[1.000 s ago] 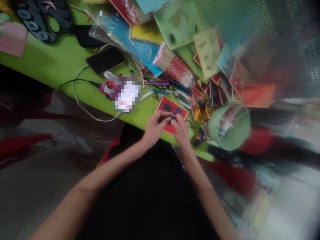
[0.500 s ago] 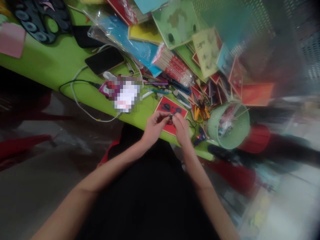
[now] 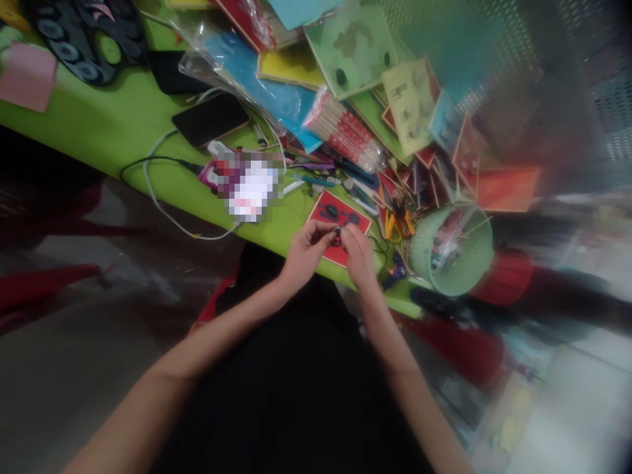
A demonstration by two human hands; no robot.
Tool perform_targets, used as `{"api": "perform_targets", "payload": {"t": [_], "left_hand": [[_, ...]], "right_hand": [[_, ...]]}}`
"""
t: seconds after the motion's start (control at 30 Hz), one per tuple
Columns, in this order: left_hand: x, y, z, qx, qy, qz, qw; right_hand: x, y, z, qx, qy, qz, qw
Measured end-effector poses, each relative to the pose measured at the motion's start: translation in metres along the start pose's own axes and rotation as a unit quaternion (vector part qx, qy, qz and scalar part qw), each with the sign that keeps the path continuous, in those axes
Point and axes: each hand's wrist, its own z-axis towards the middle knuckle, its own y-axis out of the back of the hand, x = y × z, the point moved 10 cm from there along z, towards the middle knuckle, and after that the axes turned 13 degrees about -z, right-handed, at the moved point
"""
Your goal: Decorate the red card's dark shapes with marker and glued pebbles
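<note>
Right over the red card (image 3: 340, 205) on the table (image 3: 113, 125), left hand (image 3: 303, 249) and right hand (image 3: 359, 253) both have fingers pinched on a small dark piece (image 3: 338, 230). Too blurry to say what, tbh.

No legible text for you here — the lit screen (image 3: 254, 187) at your ten o'clock is pixelated; the red-patterned stick packet (image 3: 343, 130) just past twelve and dark-marked yellow card (image 3: 409, 108) at one — too blurred to read.
</note>
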Motion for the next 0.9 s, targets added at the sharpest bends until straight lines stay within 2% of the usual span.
{"api": "perform_targets", "payload": {"t": [0.23,0.53,0.73,0.9], "left_hand": [[0.0028,0.0032,0.0006,-0.008,0.006,0.005,1.0],[-0.0002,-0.0027,-0.0002,0.015,-0.003,0.005,1.0],[0.0068,0.0036,0.0015,-0.005,0.016,-0.009,1.0],[0.0049,0.0055,0.0024,-0.011,0.013,-0.008,1.0]], "right_hand": [[0.0012,0.0011,0.001,-0.008,0.002,-0.004,1.0],[0.0076,0.0041,0.0016,-0.001,0.008,-0.002,1.0],[0.0009,0.0021,0.0005,0.005,-0.009,-0.003,1.0],[0.0031,0.0004,-0.0005,0.013,0.012,-0.008,1.0]]}}
